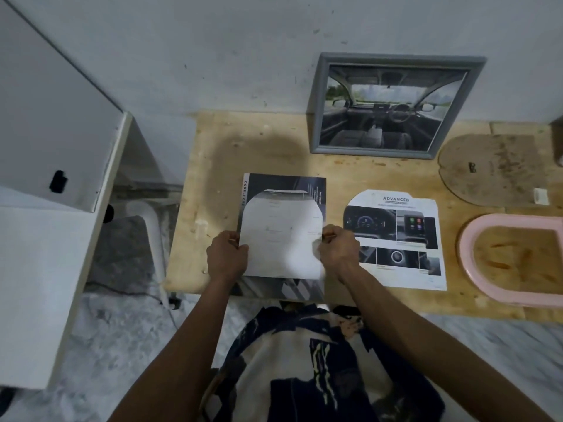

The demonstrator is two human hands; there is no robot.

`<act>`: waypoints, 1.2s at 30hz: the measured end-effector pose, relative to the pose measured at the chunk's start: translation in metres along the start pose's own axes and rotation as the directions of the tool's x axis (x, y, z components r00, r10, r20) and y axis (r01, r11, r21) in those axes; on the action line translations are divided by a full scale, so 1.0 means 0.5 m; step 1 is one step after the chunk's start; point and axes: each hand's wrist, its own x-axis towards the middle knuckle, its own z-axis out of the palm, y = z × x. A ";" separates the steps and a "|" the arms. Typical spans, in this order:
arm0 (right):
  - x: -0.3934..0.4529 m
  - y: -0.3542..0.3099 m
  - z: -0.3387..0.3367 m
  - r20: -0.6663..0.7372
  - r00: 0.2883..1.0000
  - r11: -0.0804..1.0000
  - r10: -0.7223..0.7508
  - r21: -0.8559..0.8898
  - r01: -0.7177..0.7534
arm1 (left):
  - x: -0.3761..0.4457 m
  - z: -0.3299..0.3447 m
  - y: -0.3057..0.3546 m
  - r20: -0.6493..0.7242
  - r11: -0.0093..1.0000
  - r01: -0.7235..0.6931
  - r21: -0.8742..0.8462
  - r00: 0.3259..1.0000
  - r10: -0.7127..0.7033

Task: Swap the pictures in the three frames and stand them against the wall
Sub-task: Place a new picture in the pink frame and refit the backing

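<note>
Hands, left (228, 254) and right (338, 248), are pinching a cut sheet (281, 236) by its side edges, squaring it over the brochure (286, 182) probably for trimming.

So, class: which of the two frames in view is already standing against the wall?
The grey frame, holding the car-interior picture, leans against the wall. The pink frame lies flat on the table, empty.
</note>
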 end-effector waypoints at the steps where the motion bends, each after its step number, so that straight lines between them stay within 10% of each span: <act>1: 0.001 0.003 0.003 -0.002 1.000 1.000 -0.001 -0.019 0.001 | 0.000 0.000 -0.004 0.008 1.000 -0.003 0.007 1.000 0.003; 14: -0.008 0.023 -0.043 -0.100 0.995 0.999 0.004 0.033 -0.001 | -0.030 0.042 0.030 0.033 0.997 -0.071 0.024 0.997 0.070; 22: 0.009 0.124 -0.242 -0.291 0.951 0.984 0.099 -0.111 -0.137 | -0.108 0.176 0.183 0.354 0.970 -0.242 -0.034 0.904 0.239; 36: 0.055 0.198 -0.330 -0.083 0.989 0.988 0.126 -0.083 -0.132 | -0.200 0.304 0.296 0.237 0.998 0.051 -0.042 0.971 -0.040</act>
